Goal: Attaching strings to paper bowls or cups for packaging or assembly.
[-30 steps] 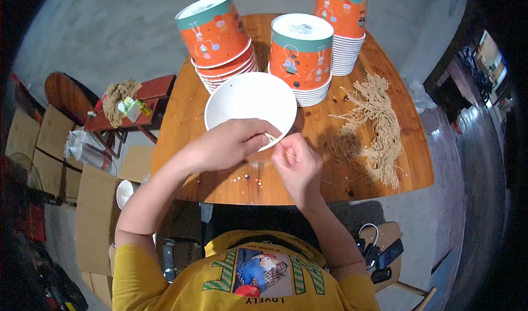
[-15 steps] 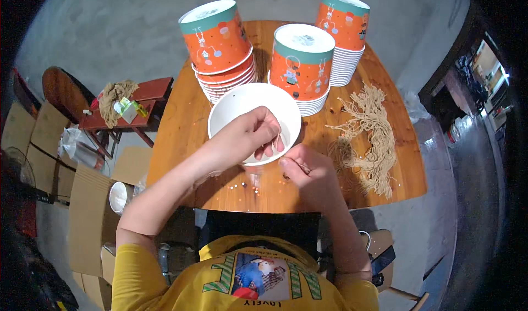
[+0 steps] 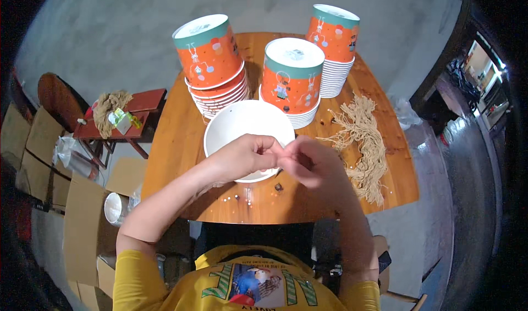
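Observation:
Over the near rim of a white round tub (image 3: 247,116), both my hands meet at the fingertips. My left hand (image 3: 245,158) is closed in a pinch, its fingers curled over the tub's opening. Against it my right hand (image 3: 311,160) is pinched too, thumb and forefinger pressed together. Whatever is between the fingers is hidden now; a thin pale strand showed at the left fingers a moment before. A hank of beige cord (image 3: 369,157) lies loosely on the table to the right of my right hand. Small white beads (image 3: 234,197) are scattered near the table's front edge.
Three stacks of upturned orange and green paper tubs stand behind the white tub: left (image 3: 209,52), middle (image 3: 291,83) and right (image 3: 334,39). The wooden table (image 3: 173,146) has a curved edge. A red bench (image 3: 144,116) with a cloth stands at left, above cardboard (image 3: 85,223).
My hands have come together, the right moving up and left to the left hand's fingertips. The left palm has turned down, hiding the strand. The whole view has shifted slightly.

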`<control>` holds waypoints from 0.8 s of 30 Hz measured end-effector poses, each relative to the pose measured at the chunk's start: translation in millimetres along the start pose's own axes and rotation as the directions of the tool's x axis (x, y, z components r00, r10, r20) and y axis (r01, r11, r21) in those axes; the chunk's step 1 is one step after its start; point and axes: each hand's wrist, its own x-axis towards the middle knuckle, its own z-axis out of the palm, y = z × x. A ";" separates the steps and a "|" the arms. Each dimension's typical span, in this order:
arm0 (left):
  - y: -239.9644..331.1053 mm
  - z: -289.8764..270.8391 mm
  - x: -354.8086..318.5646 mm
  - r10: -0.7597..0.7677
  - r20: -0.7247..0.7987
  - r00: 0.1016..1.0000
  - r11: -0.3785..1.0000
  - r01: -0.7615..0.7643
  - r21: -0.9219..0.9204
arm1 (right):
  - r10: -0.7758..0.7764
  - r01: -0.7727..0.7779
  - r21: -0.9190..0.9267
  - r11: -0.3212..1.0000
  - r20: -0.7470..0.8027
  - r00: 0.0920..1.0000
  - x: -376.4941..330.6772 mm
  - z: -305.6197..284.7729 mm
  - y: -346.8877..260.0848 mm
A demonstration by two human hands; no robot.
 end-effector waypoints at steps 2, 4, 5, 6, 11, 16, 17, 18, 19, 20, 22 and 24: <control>8.1 0.9 1.2 -0.044 0.030 0.999 0.999 0.043 0.023 | -0.251 0.251 0.001 0.968 -0.032 0.967 9.7 1.0 6.6; 11.8 0.1 2.4 -0.088 0.051 0.995 0.995 0.086 0.049 | -0.258 0.257 -0.014 0.966 -0.076 0.963 13.1 1.9 16.4; 11.0 -0.8 3.3 -0.090 0.086 0.992 0.996 0.089 0.017 | -0.263 0.262 -0.024 0.965 -0.114 0.958 14.7 2.5 20.4; 10.7 -1.5 4.6 -0.090 0.122 0.988 0.996 0.093 -0.015 | -0.266 0.265 -0.028 0.964 -0.116 0.957 14.4 1.9 24.5; 5.9 -5.1 8.5 -0.115 0.151 0.982 0.990 0.125 -0.062 | -0.137 0.161 0.084 0.983 -0.244 0.960 5.5 7.7 32.1; 9.8 -2.4 9.2 -0.162 0.109 0.981 0.982 0.171 -0.077 | -0.218 0.211 -0.056 0.976 -0.294 0.931 -14.4 8.6 38.4; 8.7 -3.2 9.3 -0.169 0.112 0.979 0.980 0.179 -0.086 | -0.298 0.253 -0.187 0.949 -0.271 0.915 -15.6 8.1 35.7; 7.9 -3.9 9.1 -0.177 0.114 0.978 0.978 0.188 -0.096 | -0.299 0.255 -0.184 0.949 -0.268 0.916 -14.5 9.5 35.8; 8.6 -3.2 9.1 -0.176 0.116 0.978 0.978 0.187 -0.097 | -0.336 0.263 -0.271 0.926 -0.274 0.901 -14.6 11.0 35.1; 9.6 -2.4 8.9 -0.166 0.106 0.980 0.982 0.174 -0.073 | -0.374 0.268 -0.355 0.896 -0.276 0.885 -14.8 11.7 34.5; 11.3 -0.8 8.3 -0.157 0.094 0.983 0.985 0.162 -0.053 | -0.367 0.250 -0.385 0.888 -0.268 0.891 -16.7 10.3 30.7; 12.4 0.5 8.0 -0.132 0.091 0.987 0.991 0.132 -0.002 | -0.359 0.234 -0.413 0.880 -0.257 0.897 -18.3 10.5 26.1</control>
